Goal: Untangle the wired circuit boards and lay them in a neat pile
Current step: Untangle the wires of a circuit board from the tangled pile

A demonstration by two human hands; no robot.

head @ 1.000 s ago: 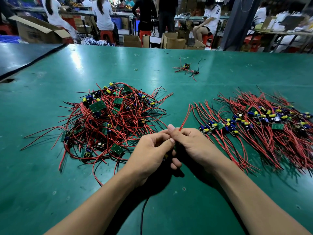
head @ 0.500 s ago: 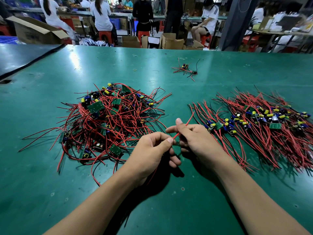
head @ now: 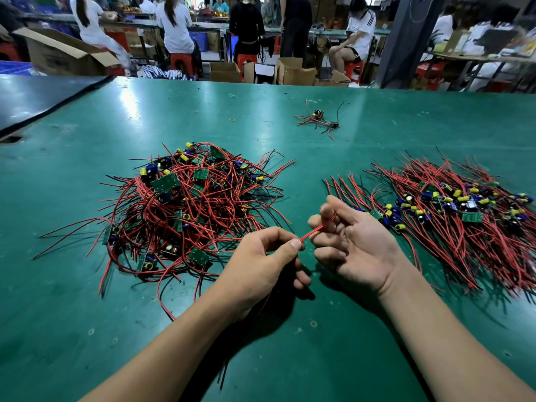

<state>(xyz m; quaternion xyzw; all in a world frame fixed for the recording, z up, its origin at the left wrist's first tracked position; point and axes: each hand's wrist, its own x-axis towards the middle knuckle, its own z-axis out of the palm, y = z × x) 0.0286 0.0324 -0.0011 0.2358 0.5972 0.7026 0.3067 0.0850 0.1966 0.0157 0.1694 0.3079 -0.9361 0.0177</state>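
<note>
A busy workshop is seen in the background, where people sit on red stools at benches among opened cardboard boxes [head: 63,53]. The foreground is filled by a wide green table [head: 261,111], scuffed and glossy, with a black mat [head: 43,97] laid at its far left corner. On the left part of the table a tangled heap [head: 185,210] of red and black leads and small green circuit boards is spread, and well apart on the right a sorted pile [head: 464,216] is laid with its leads roughly parallel. Farther back, a small stray cluster [head: 317,120] of boards is left alone, with a rubber band [head: 232,120] near it. Between the heap and the pile, both hands are raised just above the table. One red wire [head: 311,233] is pinched between thumb and forefinger of the left hand [head: 261,265], whose other fingers are curled under. The right hand [head: 356,245] is turned palm up, its fingers loosely bent, and the wire's far end is caught between its thumb and forefinger. Thin leads are seen trailing below the left wrist; the board they belong to cannot be made out.
</note>
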